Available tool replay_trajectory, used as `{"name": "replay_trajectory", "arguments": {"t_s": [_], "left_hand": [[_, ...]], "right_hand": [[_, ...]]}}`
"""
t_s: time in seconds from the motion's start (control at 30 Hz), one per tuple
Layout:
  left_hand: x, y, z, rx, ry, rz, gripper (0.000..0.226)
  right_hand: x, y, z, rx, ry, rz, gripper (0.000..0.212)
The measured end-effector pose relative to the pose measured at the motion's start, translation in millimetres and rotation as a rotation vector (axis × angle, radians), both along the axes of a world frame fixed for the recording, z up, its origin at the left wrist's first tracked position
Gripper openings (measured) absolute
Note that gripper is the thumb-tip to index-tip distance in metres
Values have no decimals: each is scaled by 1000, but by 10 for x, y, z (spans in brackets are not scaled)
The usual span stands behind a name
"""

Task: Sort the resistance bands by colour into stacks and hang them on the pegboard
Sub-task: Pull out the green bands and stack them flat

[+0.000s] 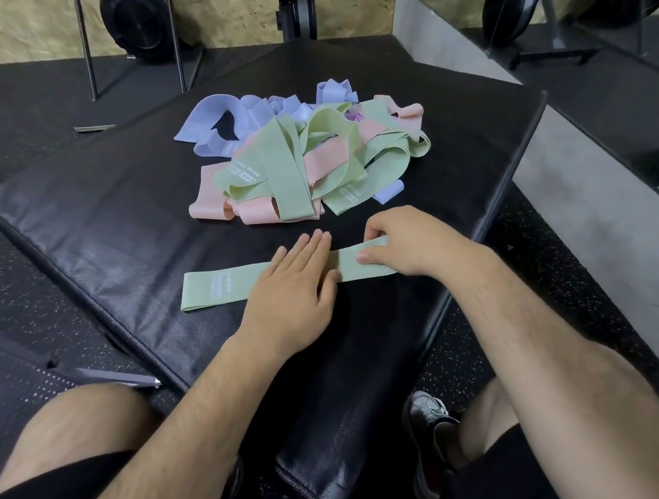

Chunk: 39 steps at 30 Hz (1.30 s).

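Near: flat band (227,287) pale green, white printed marks. Far: pile (303,159) of pale green, pink and lilac bands mixed; lilac mostly far left. Under both: mat (117,237) black, fine weave. Left: floor (22,299) black, white speckles. Far: wall (236,9) tan, chipboard fleck.

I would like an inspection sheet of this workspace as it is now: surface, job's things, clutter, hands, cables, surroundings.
Surface: black mat, padded, lying on a speckled dark floor.
Job's things: flat green band laid straight at the near side; pile of bands, purple, green and pink tangled together, farther back on the mat. No pegboard in view.
Clutter: pen left of the mat; black shoe by its near end.
Hands: left hand presses flat on the green band; right hand pinches its right end.
Cables: nothing seen.
Surroundings: chipboard wall with a black disc in front of it.
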State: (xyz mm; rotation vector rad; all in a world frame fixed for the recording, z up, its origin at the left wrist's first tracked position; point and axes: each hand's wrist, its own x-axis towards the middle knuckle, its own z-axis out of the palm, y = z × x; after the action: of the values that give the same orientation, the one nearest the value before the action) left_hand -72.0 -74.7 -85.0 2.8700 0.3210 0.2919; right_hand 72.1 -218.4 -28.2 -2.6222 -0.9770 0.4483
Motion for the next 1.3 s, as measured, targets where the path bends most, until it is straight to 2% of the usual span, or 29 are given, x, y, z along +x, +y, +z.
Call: {"name": "replay_trajectory", "arguments": {"t_s": [0.07, 0.17, 0.33, 0.47, 0.67, 0.8, 1.03, 1.13, 1.3], "left_hand": [[17, -40, 50, 60, -98, -21, 66], [158, -133, 117, 72, -169, -99, 59], [285, -194, -50, -52, 3, -152, 58], [294, -184, -75, -21, 33, -140, 58], [286, -200, -49, -39, 44, -126, 57], [297, -207, -31, -44, 57, -115, 57], [273, -227, 24, -41, 19, -125, 56], [265, -214, 73, -23, -23, -136, 55], [273, -124, 181, -21, -124, -92, 63]], "right_hand": [[-2, -5, -10, 17, -3, -3, 21], [12, -9, -21, 7, -38, 9, 22], [26, -71, -18, 68, 11, -1, 13], [121, -231, -6, 100, 29, -20, 16], [129, -331, -52, 141, 58, -18, 9], [109, -386, -78, 216, 55, -41, 18], [0, -406, -53, 74, -161, 5, 6], [-65, -348, -8, 79, -252, 20, 16], [-164, -61, 38, 154, -292, 52, 25]]}}
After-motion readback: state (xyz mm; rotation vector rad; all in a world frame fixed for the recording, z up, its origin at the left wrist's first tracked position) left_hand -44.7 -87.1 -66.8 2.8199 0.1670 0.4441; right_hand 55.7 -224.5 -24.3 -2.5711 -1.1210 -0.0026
